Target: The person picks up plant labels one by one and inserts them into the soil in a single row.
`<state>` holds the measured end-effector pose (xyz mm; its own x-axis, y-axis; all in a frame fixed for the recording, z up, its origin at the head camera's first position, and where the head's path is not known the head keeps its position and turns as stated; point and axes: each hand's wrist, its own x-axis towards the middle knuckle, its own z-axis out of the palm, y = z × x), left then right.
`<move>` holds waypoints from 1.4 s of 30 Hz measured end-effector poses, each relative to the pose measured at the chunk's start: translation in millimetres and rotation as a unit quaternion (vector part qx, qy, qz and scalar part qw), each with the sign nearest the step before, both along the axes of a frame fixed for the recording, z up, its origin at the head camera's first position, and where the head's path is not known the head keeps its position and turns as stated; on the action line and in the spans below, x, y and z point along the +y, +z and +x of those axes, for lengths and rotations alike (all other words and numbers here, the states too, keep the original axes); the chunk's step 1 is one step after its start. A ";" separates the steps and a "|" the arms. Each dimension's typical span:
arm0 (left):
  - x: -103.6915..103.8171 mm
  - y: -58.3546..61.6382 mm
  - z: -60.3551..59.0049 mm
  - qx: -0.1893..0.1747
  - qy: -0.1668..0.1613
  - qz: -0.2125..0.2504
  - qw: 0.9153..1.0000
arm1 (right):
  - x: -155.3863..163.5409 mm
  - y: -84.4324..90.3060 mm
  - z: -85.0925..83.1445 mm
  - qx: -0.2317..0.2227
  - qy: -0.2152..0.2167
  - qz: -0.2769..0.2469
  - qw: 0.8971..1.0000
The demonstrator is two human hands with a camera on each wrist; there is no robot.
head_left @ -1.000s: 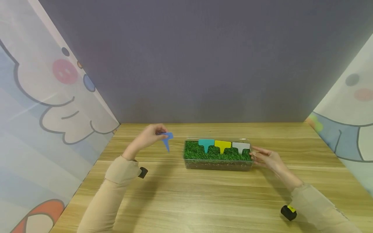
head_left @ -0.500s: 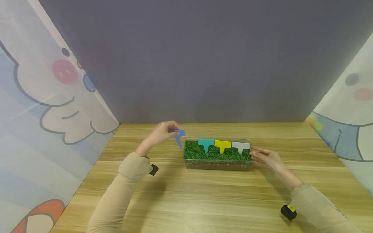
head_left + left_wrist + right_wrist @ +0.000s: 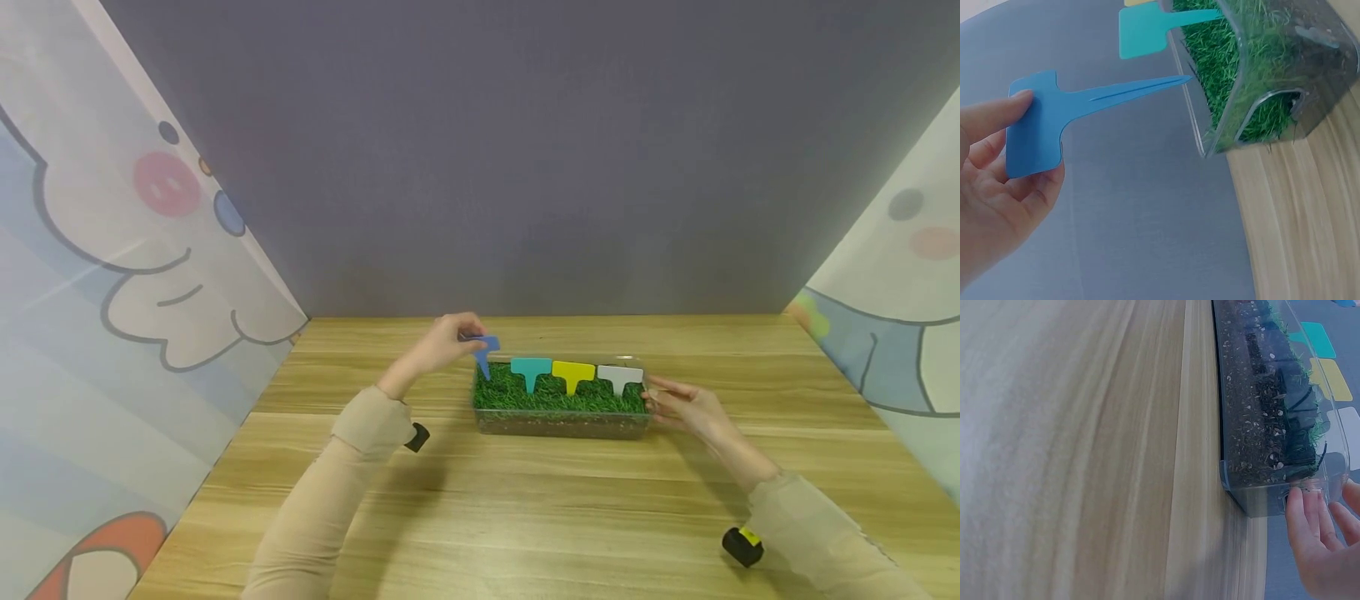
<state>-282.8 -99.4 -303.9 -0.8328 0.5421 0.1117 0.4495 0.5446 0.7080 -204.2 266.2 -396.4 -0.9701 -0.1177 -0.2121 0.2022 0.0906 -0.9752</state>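
Three of four in: teal tag (image 3: pixel 530 371), yellow tag (image 3: pixel 573 373) and grey tag (image 3: pixel 619 377) stand in the grass tray (image 3: pixel 558 423); left hand (image 3: pixel 438 346) pinches the blue tag (image 3: pixel 486 350) tip-down over the tray's left end, not yet planted, while the right hand (image 3: pixel 686 406), fingers straight, steadies the tray's right end.

In the left wrist view the left hand (image 3: pixel 997 187) is cut off by the left and bottom edges, so only the fingers and part of the palm show, and the flat head of the blue plastic T-shaped plant label (image 3: pixel 1038 125) is partly covered by the thumb. The clear plastic box of green grass and soil (image 3: pixel 1266 81) runs out past the top and right edges. The yellow plant label (image 3: pixel 1141 2) is only a sliver at the top edge. In the right wrist view the right hand (image 3: pixel 1325 544) is cut by the right and bottom edges; the grey plant label (image 3: pixel 1347 428) is clipped on the right.
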 end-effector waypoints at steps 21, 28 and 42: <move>12.5 -19.5 -3.5 0.001 -0.018 -0.010 1.000 | -0.1 -0.5 -0.7 0.002 -0.006 0.005 1.000; 13.5 -25.9 -4.7 -0.007 -0.021 -0.009 1.000 | 0.3 -1.3 -0.6 0.006 -0.005 0.000 1.000; 14.9 -39.8 -6.5 0.000 -0.031 -0.019 0.999 | 0.8 -2.6 -1.3 0.012 -0.002 0.002 1.000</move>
<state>-289.3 -84.5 -343.7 -0.7976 0.5965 0.0900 0.4834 0.5429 0.6867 -205.5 267.0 -399.1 -0.9754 -0.1128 -0.1896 0.1795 0.0934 -0.9793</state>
